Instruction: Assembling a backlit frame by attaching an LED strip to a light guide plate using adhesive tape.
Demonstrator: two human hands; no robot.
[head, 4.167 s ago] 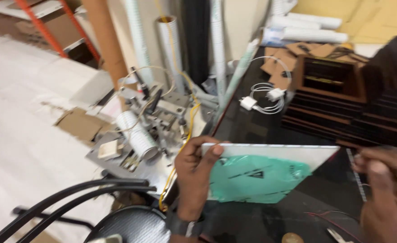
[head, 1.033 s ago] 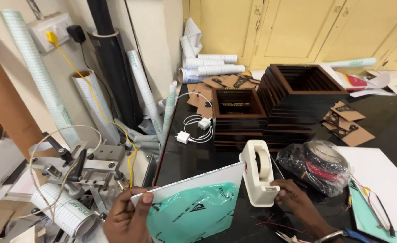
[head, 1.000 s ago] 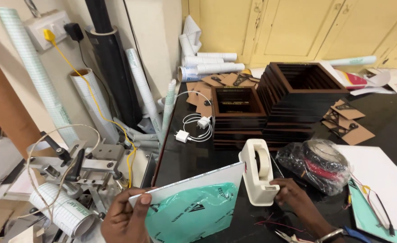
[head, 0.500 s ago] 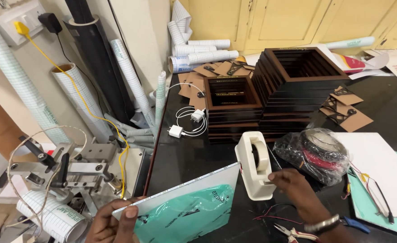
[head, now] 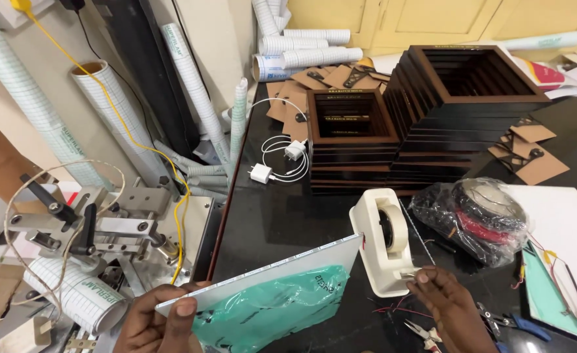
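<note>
A flat white panel (head: 262, 278), rigid and thin-edged with a green film bag (head: 269, 310) against its face, is gripped at its lower left corner by the left hand (head: 154, 320), thumb pressed on the front. Tape is being drawn from the cream tape dispenser (head: 383, 252): the right hand (head: 448, 310) pinches the strip end at the cutter. A clean tear is judged to call for a steady pull across the serrated blade. The glossy black table (head: 282, 216) carries stacked dark wooden frames (head: 432, 111).

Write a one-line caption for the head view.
Left hand holds a white panel edge-up while right hand pulls tape at the white tape dispenser on a black table.
</note>
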